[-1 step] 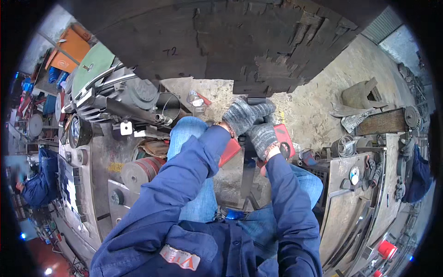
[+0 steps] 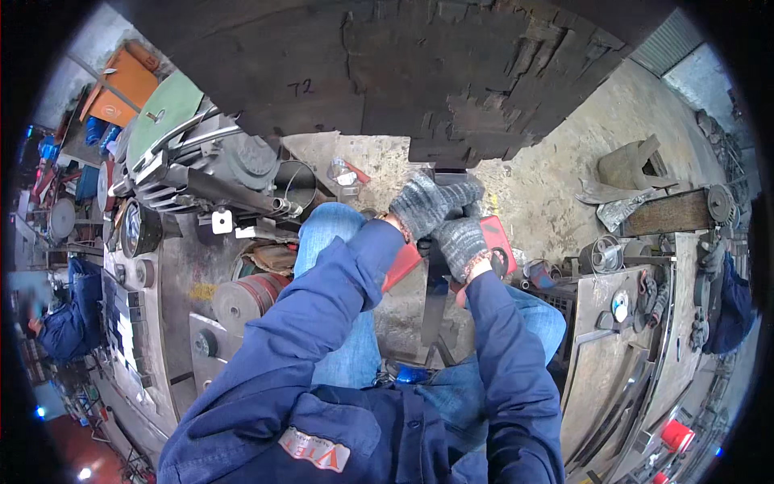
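My left hand (image 2: 419,208), in a grey knitted glove, is closed with its fingers reaching right over a small dark piece (image 2: 450,175). Just below and to the right, my gloved right hand (image 2: 459,244) is closed too, its fingers close to the left one's. What each hand grips is hidden by the gloves. Red machine parts (image 2: 497,234) show beside my right hand and under my left wrist. Between my forearms a dark flat strip (image 2: 435,302) runs down toward my knees. Above the hands hangs a large dark, layered, ragged-edged panel (image 2: 387,81).
Left of my knee stand a grey motor (image 2: 242,161) with a green disc (image 2: 165,117) and a roll of abrasive belt (image 2: 242,302). On the right are a bench (image 2: 605,323) with gloves on it, a metal pulley (image 2: 605,254) and a cut-open canister (image 2: 629,165). Another person in blue (image 2: 72,323) is far left.
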Motion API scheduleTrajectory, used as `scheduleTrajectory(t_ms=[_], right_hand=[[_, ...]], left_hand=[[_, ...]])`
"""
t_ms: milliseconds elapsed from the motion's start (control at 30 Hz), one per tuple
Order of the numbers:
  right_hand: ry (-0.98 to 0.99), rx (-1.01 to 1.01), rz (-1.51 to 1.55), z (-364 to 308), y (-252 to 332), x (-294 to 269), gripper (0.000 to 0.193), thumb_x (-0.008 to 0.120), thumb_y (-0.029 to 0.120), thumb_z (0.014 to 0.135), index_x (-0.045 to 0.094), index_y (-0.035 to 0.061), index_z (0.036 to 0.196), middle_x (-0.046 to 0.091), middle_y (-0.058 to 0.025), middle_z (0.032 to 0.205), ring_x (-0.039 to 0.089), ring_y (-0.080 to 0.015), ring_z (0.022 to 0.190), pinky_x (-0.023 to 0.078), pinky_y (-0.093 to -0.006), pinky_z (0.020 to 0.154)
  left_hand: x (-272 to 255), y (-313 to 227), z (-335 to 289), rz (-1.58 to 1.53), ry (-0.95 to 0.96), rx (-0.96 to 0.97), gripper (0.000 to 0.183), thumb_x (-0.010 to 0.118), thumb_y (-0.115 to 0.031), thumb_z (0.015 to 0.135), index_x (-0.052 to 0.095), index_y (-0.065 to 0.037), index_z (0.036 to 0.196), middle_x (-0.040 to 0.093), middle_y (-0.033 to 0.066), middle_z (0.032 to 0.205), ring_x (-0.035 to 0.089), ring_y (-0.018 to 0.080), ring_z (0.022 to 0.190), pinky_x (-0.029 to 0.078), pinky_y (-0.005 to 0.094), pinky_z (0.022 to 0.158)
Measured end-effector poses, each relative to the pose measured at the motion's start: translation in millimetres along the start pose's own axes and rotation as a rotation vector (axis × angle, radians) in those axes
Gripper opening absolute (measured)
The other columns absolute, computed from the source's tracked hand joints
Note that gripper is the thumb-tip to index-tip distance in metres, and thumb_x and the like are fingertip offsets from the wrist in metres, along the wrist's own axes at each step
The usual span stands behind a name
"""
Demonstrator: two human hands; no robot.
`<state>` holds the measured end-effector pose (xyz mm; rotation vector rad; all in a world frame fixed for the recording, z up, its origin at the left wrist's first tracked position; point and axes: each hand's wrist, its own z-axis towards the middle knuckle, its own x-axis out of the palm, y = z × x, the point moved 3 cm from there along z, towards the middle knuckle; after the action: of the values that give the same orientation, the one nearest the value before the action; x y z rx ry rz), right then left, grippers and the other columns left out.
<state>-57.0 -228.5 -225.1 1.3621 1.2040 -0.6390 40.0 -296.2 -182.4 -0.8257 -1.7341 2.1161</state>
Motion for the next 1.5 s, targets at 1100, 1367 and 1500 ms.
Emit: scheduleTrajectory(t_ms=[1100,1367,1500], right_hand=[[-0.214,0.036,0.796,0.4,-3.1,8.5,0.032,0.064,0.019,0.092,0.067,0.0084,0.123,0.074,-0.0106,0.112,0.071,-0.0229,0.099,0.049,-0.0419,0.103],[0.024,-0.126,-0.332,17.2,-7.2,7.7,0.028,0.062,0.02,0.09,0.072,0.0108,0.114,0.076,-0.0115,0.102,0.072,-0.0252,0.096,0.046,-0.0446,0.106],[-0.097,0.319,1.059,10.0,-4.8,12.2,0.036,0.07,0.015,0.09,0.056,0.0057,0.122,0.073,-0.0082,0.093,0.071,-0.017,0.086,0.057,-0.0384,0.085]], left_hand=[[-0.7,8.7,2.1,-0.268,0.027,-0.143,0.024,0.069,-0.02,0.094,0.076,-0.011,0.115,0.077,0.0074,0.107,0.073,0.0194,0.096,0.057,0.0335,0.085],[-7.3,3.9,8.5,-0.005,0.04,-0.065,0.027,0.062,-0.017,0.1,0.074,-0.009,0.122,0.075,0.0088,0.115,0.071,0.0211,0.101,0.056,0.034,0.089],[-7.0,12.4,5.0,-0.275,0.031,-0.31,0.028,0.061,-0.017,0.1,0.074,-0.012,0.124,0.075,0.0084,0.117,0.071,0.0233,0.102,0.056,0.0343,0.092]])
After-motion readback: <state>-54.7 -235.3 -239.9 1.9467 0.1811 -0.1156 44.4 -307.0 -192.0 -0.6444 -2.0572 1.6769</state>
